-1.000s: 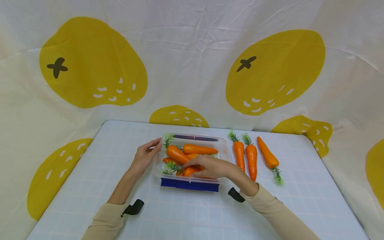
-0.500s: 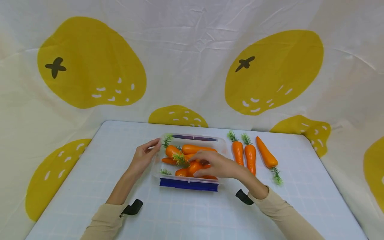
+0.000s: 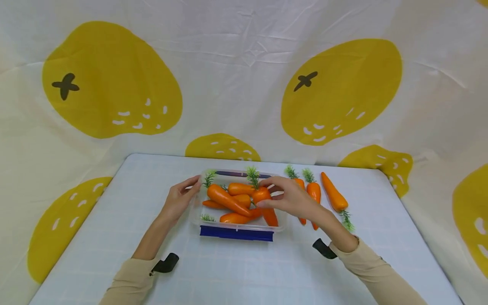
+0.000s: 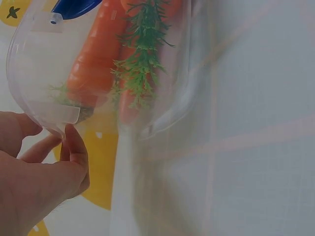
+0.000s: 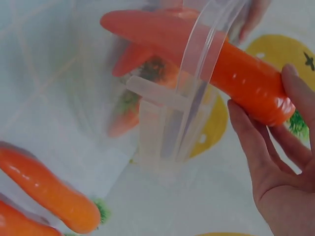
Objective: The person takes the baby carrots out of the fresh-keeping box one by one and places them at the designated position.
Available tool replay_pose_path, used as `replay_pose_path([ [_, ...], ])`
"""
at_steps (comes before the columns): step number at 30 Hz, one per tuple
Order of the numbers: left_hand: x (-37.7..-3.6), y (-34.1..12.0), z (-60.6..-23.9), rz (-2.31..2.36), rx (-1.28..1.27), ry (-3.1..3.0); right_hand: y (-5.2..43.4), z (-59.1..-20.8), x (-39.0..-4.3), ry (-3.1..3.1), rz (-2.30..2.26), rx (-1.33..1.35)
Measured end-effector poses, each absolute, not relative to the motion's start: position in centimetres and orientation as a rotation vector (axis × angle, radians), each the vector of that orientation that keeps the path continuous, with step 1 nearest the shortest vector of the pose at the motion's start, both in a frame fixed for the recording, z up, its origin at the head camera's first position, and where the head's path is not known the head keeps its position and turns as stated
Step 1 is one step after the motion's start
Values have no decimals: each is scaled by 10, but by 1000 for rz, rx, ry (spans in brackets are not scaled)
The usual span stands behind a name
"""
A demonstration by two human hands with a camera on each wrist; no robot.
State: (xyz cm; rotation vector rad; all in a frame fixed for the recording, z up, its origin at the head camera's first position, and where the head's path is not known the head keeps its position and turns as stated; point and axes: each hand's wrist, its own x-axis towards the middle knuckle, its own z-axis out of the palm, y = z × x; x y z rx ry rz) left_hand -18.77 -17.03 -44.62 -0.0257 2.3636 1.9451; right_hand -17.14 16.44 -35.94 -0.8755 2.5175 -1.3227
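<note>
Carrot slants at box's R end, tip inside, leafy top above rim. My R hand pinches it nr top; L hand pinches box's L edge. Best: L steady, tip clear of other carrots.

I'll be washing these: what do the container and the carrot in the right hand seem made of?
The container: probably smooth plastic, being see-through yet slightly hazy. The held carrot: perhaps glossy plastic or coated foam, judging by bright highlights; core unseen.
</note>
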Motion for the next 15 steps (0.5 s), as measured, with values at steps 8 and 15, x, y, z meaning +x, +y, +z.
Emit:
replay_pose_path([
  [8,-189,-172,-448,1966,9,2358,187,-356,-175,2690,-1454,-660],
  [15,-190,-171,-449,1968,0,2347,209,-356,-181,2739,-1640,-484],
])
